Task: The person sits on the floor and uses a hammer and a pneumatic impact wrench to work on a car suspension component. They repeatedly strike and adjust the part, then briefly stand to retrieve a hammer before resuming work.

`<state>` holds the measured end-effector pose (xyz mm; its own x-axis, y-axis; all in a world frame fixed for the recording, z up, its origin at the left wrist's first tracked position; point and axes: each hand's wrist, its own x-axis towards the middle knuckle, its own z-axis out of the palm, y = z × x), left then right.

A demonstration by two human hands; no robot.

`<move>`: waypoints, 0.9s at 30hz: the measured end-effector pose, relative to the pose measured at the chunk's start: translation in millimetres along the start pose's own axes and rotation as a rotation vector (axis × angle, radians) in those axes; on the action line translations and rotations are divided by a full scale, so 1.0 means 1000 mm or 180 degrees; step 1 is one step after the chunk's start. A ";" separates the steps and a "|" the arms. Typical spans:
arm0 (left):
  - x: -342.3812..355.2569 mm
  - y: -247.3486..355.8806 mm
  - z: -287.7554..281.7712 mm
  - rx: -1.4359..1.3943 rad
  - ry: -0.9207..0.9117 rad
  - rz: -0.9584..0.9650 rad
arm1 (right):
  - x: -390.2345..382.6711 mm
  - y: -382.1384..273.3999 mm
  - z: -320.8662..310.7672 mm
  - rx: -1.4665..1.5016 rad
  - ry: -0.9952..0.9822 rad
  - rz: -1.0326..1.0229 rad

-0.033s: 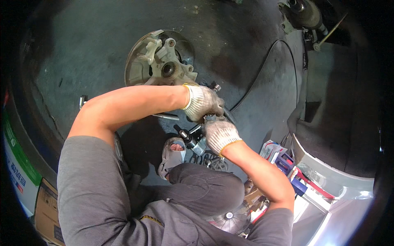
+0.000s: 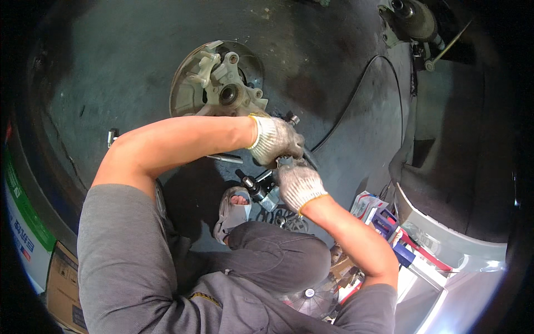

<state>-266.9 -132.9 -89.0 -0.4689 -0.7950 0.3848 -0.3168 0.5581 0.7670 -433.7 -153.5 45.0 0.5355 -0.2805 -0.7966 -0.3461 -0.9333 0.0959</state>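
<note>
My left hand [image 2: 280,139], in a whitish knit glove with a grey palm, is closed just in front of a steering knuckle with a round dust shield [image 2: 192,94] on the floor. My right hand [image 2: 298,181], gloved alike, is closed right below it, nearly touching. A small grey metal piece [image 2: 285,161] shows between the two; its kind is hidden by the fingers. A dark bar-like thing [image 2: 310,157] sticks out past the gloves on the right. Below them lies a dark power tool with a socket [image 2: 255,188], close to my sandalled foot [image 2: 236,209].
A chrome bar [image 2: 227,158] lies under my left forearm, and a socket tool [image 2: 112,137] lies further left. A black hose [image 2: 356,92] curves over the floor. Boxes [image 2: 61,284] stand at the left, a fan [image 2: 311,300] and a car's bumper [image 2: 439,234] at the right.
My right hand has shifted very slightly, and more of the grey metal piece between the gloves shows. My left hand stays in place.
</note>
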 end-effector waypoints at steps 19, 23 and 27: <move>0.001 -0.001 0.004 0.0133 0.0024 -0.0051 | 0.008 -0.016 -0.030 -0.0212 -0.0181 0.0187; 0.001 -0.003 0.007 0.0032 0.0251 -0.0006 | -0.002 -0.003 -0.014 -0.0087 0.0356 0.0048; 0.000 -0.003 0.005 -0.0046 0.0425 -0.0036 | -0.006 0.006 -0.002 0.0118 0.0610 0.0053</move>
<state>-270.7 -133.3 -93.6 -0.3510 -0.8264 0.4402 -0.3092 0.5460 0.7786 -437.8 -157.6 51.7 0.6651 -0.3368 -0.6665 -0.3824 -0.9202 0.0835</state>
